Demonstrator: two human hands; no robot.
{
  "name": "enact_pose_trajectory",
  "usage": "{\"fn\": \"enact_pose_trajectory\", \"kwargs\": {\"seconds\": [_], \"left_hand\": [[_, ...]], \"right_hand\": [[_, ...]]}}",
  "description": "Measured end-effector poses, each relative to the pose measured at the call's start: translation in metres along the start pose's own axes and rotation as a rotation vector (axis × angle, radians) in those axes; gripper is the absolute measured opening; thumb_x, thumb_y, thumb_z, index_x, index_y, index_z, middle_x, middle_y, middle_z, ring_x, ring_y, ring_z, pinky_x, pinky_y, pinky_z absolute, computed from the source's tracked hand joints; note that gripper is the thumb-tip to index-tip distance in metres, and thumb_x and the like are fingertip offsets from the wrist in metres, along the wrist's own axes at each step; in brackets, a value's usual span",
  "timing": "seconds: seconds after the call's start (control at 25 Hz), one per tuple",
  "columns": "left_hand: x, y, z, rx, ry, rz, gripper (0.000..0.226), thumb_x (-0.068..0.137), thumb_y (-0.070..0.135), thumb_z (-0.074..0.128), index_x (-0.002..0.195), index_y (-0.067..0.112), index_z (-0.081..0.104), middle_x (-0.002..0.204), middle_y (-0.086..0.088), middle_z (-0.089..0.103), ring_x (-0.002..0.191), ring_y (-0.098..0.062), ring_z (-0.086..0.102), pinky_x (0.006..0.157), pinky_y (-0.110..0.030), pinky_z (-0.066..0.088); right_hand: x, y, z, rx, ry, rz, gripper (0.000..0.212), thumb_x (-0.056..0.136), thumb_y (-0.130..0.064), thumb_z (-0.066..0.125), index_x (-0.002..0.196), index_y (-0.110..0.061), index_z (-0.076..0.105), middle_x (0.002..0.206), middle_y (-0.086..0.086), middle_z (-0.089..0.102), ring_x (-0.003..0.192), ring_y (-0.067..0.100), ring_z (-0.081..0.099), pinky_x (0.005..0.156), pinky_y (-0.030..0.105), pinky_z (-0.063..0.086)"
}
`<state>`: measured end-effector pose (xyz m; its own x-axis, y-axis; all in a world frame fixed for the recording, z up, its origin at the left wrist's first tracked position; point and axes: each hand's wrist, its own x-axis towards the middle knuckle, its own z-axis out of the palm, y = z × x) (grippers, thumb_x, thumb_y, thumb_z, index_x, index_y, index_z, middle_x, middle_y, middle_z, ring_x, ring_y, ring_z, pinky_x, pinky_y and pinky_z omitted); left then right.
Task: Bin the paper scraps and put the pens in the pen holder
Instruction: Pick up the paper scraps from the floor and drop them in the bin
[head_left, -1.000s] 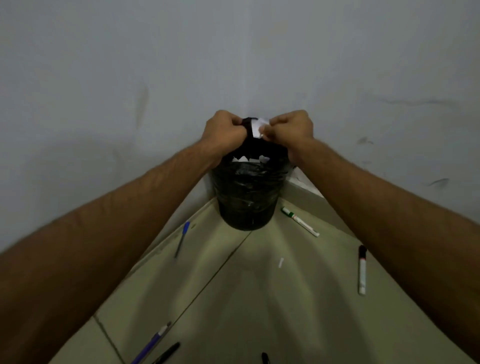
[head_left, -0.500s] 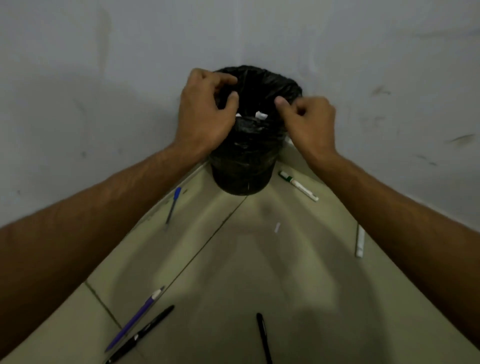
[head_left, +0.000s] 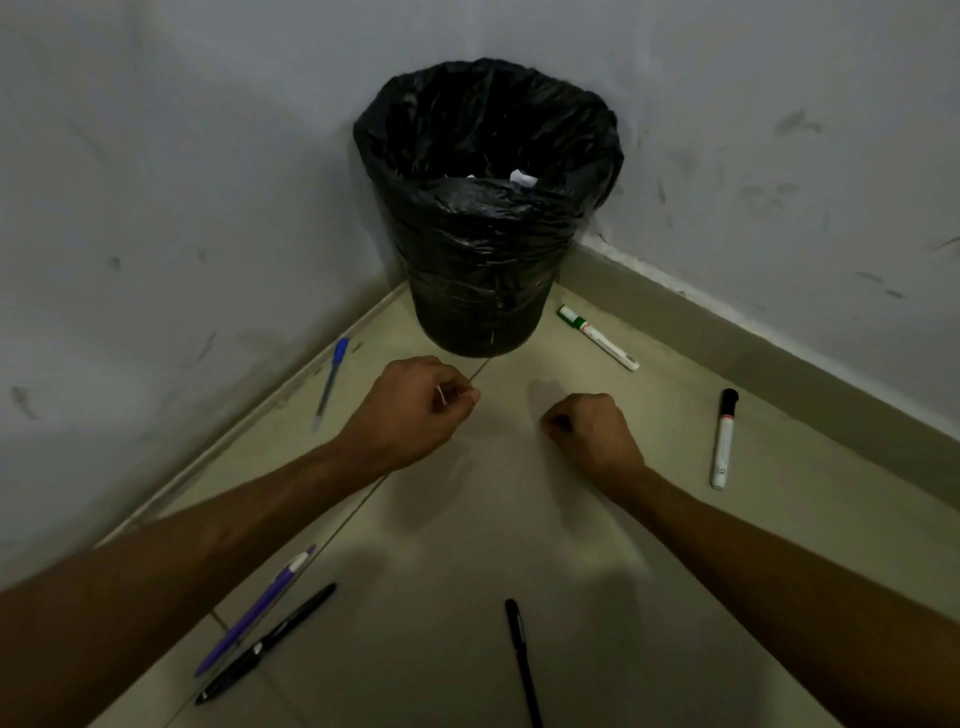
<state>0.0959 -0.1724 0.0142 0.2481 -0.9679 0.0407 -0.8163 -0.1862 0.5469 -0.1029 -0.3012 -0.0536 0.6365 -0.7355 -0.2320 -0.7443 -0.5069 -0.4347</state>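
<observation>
Dim floor corner, bin (head_left: 488, 218) against the walls, scraps already inside. Left hand (head_left: 415, 410) pinches a tiny paper scrap (head_left: 443, 396); right hand (head_left: 589, 431) is curled, can't tell if it holds anything. Risk: the scrap slips on the lift and vanishes on pale tile (poor light). Pens, e.g. black pen (head_left: 522, 662), lie loose underfoot; no holder in view.

Glossy plastic, matt walls

The crinkled black plastic bin liner (head_left: 488, 244) shines over white paper scraps (head_left: 522, 178); the pale tiled floor (head_left: 597, 545) looks smooth, the scuffed grey painted wall (head_left: 182, 182) matt.
</observation>
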Motion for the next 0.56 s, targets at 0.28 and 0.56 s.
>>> {"fn": "enact_pose_trajectory", "kwargs": {"seconds": [0.28,0.56], "left_hand": [[-0.001,0.035,-0.038,-0.191,0.102,-0.211,0.019,0.091,0.031,0.064,0.089,0.016,0.075,0.081,0.004,0.072,0.066,0.000,0.060,0.061,-0.001,0.039],[-0.004,0.026,-0.039,-0.322,0.076,-0.401,0.025,0.092,0.032,0.063,0.085,0.011,0.074,0.070,0.002,0.070,0.060,-0.010,0.066,0.065,-0.029,0.058]], "right_hand": [[-0.002,-0.017,-0.010,0.183,0.010,0.245,0.018,0.090,-0.014,0.061,0.108,-0.010,0.059,0.094,0.005,0.064,0.085,0.025,0.062,0.075,0.034,0.050],[-0.003,-0.010,-0.002,0.367,0.142,0.398,0.030,0.080,-0.024,0.077,0.109,-0.016,0.075,0.102,0.006,0.075,0.097,0.021,0.069,0.095,0.027,0.051]]}}
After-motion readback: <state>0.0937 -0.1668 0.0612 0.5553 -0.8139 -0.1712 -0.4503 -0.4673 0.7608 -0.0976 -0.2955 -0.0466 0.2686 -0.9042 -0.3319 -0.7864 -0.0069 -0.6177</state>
